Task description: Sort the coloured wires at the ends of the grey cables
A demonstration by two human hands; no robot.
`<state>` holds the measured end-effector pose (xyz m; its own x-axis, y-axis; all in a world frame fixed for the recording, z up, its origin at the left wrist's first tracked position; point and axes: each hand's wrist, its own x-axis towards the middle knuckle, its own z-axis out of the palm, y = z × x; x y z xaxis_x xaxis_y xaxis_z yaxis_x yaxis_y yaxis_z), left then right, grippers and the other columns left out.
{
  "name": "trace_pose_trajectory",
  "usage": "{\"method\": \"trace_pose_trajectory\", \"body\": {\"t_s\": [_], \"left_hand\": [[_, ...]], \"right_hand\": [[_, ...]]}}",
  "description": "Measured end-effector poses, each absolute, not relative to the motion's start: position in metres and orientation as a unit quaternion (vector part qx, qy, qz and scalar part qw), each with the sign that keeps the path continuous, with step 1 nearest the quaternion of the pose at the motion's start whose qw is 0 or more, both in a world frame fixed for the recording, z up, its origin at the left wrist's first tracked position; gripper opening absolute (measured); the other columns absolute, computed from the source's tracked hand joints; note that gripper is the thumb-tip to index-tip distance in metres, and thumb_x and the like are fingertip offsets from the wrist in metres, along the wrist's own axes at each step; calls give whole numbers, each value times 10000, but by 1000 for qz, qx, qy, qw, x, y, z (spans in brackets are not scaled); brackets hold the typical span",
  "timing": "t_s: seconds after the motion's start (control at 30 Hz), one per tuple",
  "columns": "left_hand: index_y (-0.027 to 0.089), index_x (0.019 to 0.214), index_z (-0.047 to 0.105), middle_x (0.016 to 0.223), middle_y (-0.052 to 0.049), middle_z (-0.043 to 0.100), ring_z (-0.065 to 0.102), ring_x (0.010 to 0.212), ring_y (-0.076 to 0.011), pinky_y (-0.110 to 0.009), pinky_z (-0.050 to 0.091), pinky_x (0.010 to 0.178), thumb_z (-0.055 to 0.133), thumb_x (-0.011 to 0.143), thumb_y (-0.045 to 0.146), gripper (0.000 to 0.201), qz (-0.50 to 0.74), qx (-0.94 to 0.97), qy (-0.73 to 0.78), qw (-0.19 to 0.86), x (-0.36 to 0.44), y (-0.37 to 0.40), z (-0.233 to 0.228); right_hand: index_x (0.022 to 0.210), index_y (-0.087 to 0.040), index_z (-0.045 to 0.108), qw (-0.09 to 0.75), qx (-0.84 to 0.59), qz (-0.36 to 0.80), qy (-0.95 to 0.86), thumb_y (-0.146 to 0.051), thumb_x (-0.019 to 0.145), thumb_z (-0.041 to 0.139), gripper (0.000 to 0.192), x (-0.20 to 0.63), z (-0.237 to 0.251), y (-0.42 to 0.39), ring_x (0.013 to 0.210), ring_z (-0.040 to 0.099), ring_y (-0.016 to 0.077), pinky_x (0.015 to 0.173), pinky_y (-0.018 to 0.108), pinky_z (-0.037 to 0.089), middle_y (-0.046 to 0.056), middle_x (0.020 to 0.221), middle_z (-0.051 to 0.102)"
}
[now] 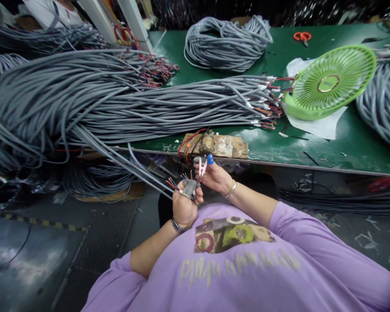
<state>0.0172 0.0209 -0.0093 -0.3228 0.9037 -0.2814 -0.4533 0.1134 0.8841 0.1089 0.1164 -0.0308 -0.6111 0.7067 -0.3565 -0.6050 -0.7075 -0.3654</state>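
Note:
My left hand (184, 207) is closed around the end of a grey cable (152, 184), whose stripped coloured wires (178, 181) fan out above my fist. My right hand (215, 177) sits just to the right and pinches a small pink clip-like tool (202, 166) near those wire tips. A blue cap covers one fingertip (210, 159) of my right hand. Both hands hover below the front edge of the green table (328, 149), in front of my purple shirt.
A big bundle of grey cables (117, 99) lies across the table and hangs off its left side. A small taped fixture (214, 145) sits at the table edge. A green fan (331, 82), another cable coil (225, 41) and orange scissors (302, 36) lie farther back.

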Motion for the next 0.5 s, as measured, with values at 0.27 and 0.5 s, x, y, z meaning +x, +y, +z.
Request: {"method": "trace_pose_trajectory", "body": {"t_s": [0.27,0.5], "left_hand": [[171,747,560,516,31,596,495,360,-71,-159,308,341,698,730,391,260,625,203,512,553,17,19,-12],[162,723,571,543,24,609,511,374,-68,-158,330,347,703,748,400,274,636,230,495,545,16,15,-11]], "right_hand": [[802,-153,645,384,-259,879,-115,-493,848,640,343,107,-32,116,560,516,79,529,199,428,10,704,648],[852,-182,636,377,-176,898,-146,-621,803,614,442,109,-33,109,580,501,78,535,206,424,11,827,660]]}}
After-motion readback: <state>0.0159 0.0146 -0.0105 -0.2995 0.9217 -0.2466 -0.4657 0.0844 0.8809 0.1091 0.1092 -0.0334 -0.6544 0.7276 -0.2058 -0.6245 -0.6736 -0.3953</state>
